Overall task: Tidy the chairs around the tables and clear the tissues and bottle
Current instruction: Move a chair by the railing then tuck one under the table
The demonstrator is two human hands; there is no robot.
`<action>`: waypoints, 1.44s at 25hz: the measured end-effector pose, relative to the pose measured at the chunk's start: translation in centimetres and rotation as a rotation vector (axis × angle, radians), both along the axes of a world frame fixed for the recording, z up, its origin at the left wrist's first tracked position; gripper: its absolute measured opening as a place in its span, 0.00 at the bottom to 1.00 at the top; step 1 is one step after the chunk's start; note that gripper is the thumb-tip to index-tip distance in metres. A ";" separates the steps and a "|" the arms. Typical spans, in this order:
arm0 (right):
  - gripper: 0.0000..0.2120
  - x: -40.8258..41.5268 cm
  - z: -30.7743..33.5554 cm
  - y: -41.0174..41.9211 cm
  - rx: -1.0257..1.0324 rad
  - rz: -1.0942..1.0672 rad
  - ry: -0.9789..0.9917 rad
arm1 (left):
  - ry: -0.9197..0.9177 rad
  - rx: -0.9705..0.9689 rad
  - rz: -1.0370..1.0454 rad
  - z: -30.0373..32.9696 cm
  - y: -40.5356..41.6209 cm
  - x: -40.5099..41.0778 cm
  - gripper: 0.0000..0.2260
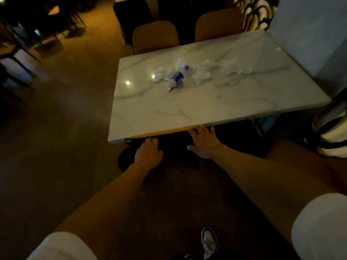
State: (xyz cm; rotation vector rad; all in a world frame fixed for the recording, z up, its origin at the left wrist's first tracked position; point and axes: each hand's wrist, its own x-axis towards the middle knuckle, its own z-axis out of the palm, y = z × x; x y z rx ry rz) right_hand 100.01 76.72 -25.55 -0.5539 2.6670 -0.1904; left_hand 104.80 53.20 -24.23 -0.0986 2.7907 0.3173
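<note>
**Hands at the near chair, litter still on the marble table**

Where the dim room opens out, a white marble-look table (pixel 216 106) fills the middle of the view, its glossy top catching two small light spots. On it a plastic bottle (pixel 177 77) with a blue label and blue cap lies on its side, among crumpled tissues (pixel 201 75) scattered to its left and right. A tiny brown scrap sits just beside the bottle's base.

Two tan chairs (pixel 155 36) stand at the far side, pushed close to the edge. Beyond them is a dark chair, and more dark furniture stands at the far left on the brown floor (pixel 56 128). A pale wall meets the table's right end.

At the near edge, a dark chair (pixel 174 147) is tucked under. The left hand (pixel 148 154) rests on its back, fingers curled over it. The right hand (pixel 204 142) is spread flat, fingers apart, gripping nothing I can make out. A sneaker (pixel 209 241) shows below.
</note>
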 end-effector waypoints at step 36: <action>0.21 33.4 6.3 57.8 -0.106 -0.912 0.201 | -0.094 0.109 -1.000 3.0 68.7 13.1 0.13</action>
